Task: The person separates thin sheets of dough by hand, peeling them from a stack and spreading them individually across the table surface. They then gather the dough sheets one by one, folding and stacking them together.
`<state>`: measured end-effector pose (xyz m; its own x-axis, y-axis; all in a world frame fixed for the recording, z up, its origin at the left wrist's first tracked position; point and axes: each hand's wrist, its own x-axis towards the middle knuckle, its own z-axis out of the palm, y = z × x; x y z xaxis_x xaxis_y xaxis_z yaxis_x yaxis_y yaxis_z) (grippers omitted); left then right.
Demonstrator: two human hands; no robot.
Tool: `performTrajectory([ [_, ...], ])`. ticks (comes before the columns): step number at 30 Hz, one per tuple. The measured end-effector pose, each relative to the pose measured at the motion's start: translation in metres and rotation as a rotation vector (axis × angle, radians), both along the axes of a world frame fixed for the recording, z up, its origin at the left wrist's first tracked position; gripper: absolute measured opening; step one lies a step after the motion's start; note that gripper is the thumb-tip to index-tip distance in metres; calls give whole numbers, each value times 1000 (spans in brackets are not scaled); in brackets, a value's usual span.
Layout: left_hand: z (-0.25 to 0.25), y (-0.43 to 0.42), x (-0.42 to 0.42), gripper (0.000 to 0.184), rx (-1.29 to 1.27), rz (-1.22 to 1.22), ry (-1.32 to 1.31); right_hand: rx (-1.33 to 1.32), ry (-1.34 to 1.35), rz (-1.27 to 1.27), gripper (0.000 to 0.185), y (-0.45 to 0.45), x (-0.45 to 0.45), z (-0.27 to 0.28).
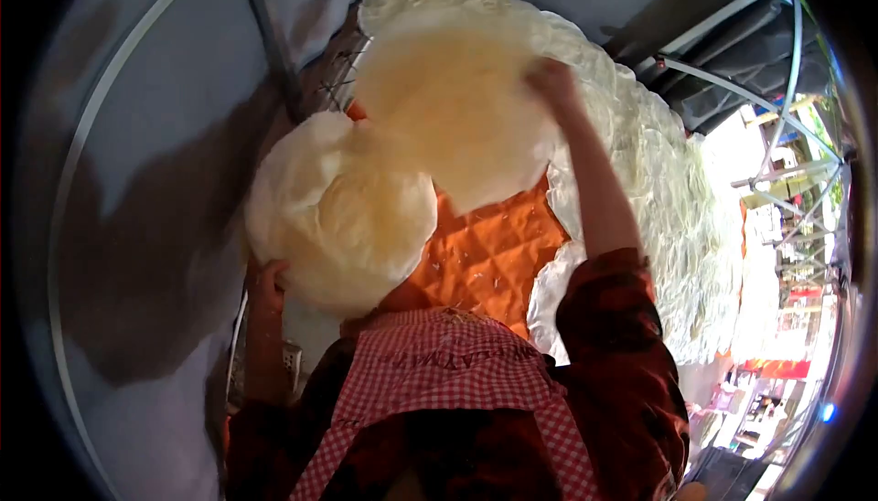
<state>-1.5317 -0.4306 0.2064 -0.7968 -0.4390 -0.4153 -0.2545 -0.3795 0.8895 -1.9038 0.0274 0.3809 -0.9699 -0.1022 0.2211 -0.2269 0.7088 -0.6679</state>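
Observation:
My right hand (552, 88) is closed on the edge of a large, thin, round cream-coloured wafer sheet (457, 108), blurred by motion above the surface. On the left, my left hand (271, 283) grips the lower left edge of a pale, round stack of wafer sheets (352, 218); how many layers it has I cannot tell. The moving sheet partly overlaps the top of this stack. Below both lies an orange quilted cloth (489, 250). Many similar whitish sheets (658, 227) overlap each other across the back and right of it.
Grey fabric walls (155, 227) rise at the left and back, with a metal pole (101, 90) curving along the left. Metal frame bars (732, 90) stand at the right, beside a bright opening. A checked apron (439, 364) covers my front.

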Motion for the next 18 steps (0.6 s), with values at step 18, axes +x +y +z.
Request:
performTrajectory([
  [18,48,58,-17,64,438,-103,300,-304,-691,804,73,-242,267,-105],
])
